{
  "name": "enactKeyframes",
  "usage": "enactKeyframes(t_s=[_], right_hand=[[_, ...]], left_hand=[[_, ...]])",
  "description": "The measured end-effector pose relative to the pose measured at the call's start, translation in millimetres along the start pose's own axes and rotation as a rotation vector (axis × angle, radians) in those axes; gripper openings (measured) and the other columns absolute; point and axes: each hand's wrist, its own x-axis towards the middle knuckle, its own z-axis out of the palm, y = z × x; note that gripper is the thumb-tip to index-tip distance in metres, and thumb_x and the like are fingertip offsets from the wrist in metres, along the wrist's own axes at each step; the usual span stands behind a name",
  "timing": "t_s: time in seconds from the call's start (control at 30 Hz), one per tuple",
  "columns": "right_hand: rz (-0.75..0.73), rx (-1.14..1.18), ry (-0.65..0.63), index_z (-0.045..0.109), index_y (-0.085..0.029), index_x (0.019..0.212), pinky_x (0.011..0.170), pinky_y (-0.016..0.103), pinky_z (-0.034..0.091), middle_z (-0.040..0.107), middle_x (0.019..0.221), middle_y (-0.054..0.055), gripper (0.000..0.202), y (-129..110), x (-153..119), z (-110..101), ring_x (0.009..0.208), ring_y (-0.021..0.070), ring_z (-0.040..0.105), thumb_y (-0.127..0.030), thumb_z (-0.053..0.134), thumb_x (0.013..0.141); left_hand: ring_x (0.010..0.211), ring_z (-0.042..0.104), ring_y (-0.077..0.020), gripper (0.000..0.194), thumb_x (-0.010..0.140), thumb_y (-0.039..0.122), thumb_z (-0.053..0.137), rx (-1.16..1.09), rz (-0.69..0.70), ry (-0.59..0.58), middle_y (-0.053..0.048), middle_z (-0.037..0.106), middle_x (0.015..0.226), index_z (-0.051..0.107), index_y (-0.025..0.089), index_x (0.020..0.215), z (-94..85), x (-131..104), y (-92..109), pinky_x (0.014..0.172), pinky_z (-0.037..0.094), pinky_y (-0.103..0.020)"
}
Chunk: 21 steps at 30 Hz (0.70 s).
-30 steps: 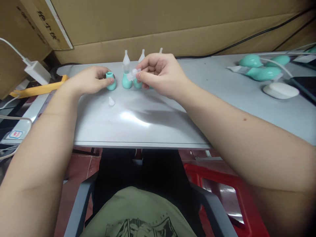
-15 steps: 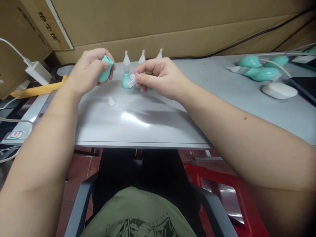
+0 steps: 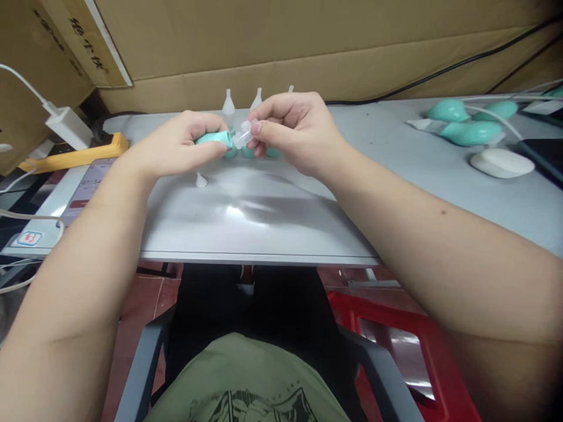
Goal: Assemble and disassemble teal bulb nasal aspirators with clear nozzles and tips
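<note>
My left hand (image 3: 180, 143) grips a teal rubber bulb (image 3: 214, 139) held sideways, its mouth pointing right. My right hand (image 3: 294, 132) pinches a small clear plastic tip (image 3: 244, 134) right at that mouth; the two parts touch or nearly touch. Behind my hands stand three assembled teal bulbs with clear tips (image 3: 229, 104), mostly hidden by my fingers. One loose clear tip (image 3: 201, 180) lies on the grey table (image 3: 264, 217) just below my left hand.
More teal bulbs (image 3: 466, 120) and a white oval object (image 3: 501, 162) lie at the far right. A yellow power strip (image 3: 74, 157), a white charger (image 3: 65, 126) and cables sit at the left. Cardboard lines the back. A red stool (image 3: 396, 346) stands under the table.
My left hand has lifted the teal bulb off the table, turned it sideways and brought it right to meet the clear tip in my right hand.
</note>
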Motion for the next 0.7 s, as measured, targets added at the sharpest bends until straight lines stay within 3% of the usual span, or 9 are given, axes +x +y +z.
enactKeyframes(t_s=[0.07, 0.2, 0.3, 0.37, 0.7], right_hand=[[0.009, -0.009, 0.005, 0.092, -0.024, 0.090, 0.061, 0.020, 0.061, 0.080, 0.077, -0.002, 0.017, -1.2, -0.9, 1.3, 0.061, 0.0093, 0.073, -0.009, 0.098, 0.094], [0.037, -0.018, -0.033, 0.093, -0.030, 0.094, 0.071, 0.024, 0.066, 0.083, 0.083, -0.003, 0.027, -2.0, -4.3, 0.2, 0.070, 0.0125, 0.076, -0.036, 0.119, 0.088], [0.029, -0.016, -0.045, 0.095, -0.033, 0.099, 0.076, 0.026, 0.065, 0.085, 0.088, -0.005, 0.019, 0.9, -5.3, -2.6, 0.076, 0.0129, 0.076, -0.026, 0.113, 0.094], [0.018, -0.007, -0.046, 0.093, -0.031, 0.096, 0.072, 0.028, 0.062, 0.084, 0.087, -0.004, 0.021, 2.8, -4.9, -3.9, 0.073, 0.0125, 0.076, -0.021, 0.110, 0.090], [0.008, -0.008, -0.004, 0.083, -0.027, 0.097, 0.078, 0.034, 0.066, 0.084, 0.090, -0.004, 0.027, 8.6, -3.0, -6.9, 0.076, 0.0148, 0.077, -0.023, 0.109, 0.094]], left_hand=[[0.094, 0.059, -0.0242, 0.042, 0.099, 0.056, 0.067, 0.003, -0.018, -0.018, -0.008, 0.070, 0.105, 0.078, 0.017, 0.109, 2.3, 0.3, 0.1, 0.083, 0.044, -0.042], [0.092, 0.057, -0.0253, 0.049, 0.099, 0.065, 0.066, 0.039, -0.054, -0.018, -0.010, 0.069, 0.105, 0.078, 0.017, 0.106, 4.0, -0.5, 2.0, 0.080, 0.043, -0.042], [0.086, 0.053, -0.0228, 0.045, 0.101, 0.063, 0.068, 0.050, -0.057, -0.009, -0.008, 0.064, 0.099, 0.077, 0.019, 0.103, 3.2, -1.7, 5.4, 0.077, 0.040, -0.041], [0.082, 0.050, -0.0221, 0.043, 0.101, 0.062, 0.068, 0.066, -0.055, -0.013, -0.008, 0.061, 0.095, 0.077, 0.020, 0.103, 3.2, -2.3, 7.0, 0.074, 0.036, -0.041], [0.073, 0.036, -0.0210, 0.046, 0.109, 0.064, 0.067, 0.098, 0.049, 0.052, -0.005, 0.044, 0.080, 0.057, 0.024, 0.088, 10.6, -3.1, 9.8, 0.072, 0.028, -0.046]])
